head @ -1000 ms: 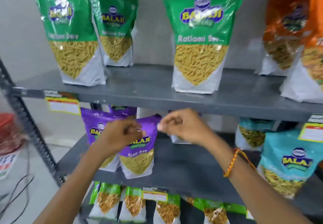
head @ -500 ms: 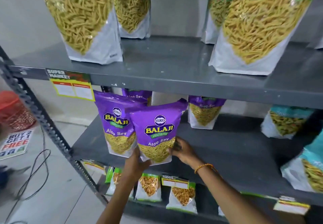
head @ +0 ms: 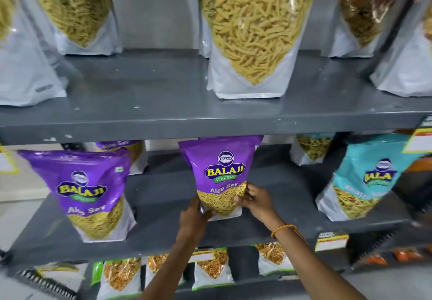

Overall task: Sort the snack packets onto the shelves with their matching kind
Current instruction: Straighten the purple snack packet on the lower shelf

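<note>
Head view, only cam.

L hand (head: 194,218): fingers curled closed on lower-left corner of purple Aloo Sev pkt (head: 221,175); fingertips mostly behind the pkt edge, so exact wrap can't be read. R hand (head: 256,200): fingers (head: 243,198) bent in, pressing pkt's lower-right edge, thumb side hidden. Both hands grip the same pkt. Orange thread band (head: 284,228) on R wrist.

Pkt position: upright on middle shelf (head: 163,196), approx centre, base at or just on shelf surface; contact not clear, hands cover the base. Top of pkt sits right under upper shelf lip (head: 210,126).

Second purple Aloo Sev pkt (head: 88,194) stands to the L on same shelf, well apart. Another purple pkt (head: 121,146) behind it, mostly hidden. Teal pkt (head: 364,180) to the R, label blurred.

Upper shelf: green Ratlami Sev pkt (head: 253,35), top cut off by frame. Orange pkt (head: 360,12) at R, blurred.

Bottom shelf: small green-top pkts (head: 119,276), partly blocked by forearms.
</note>
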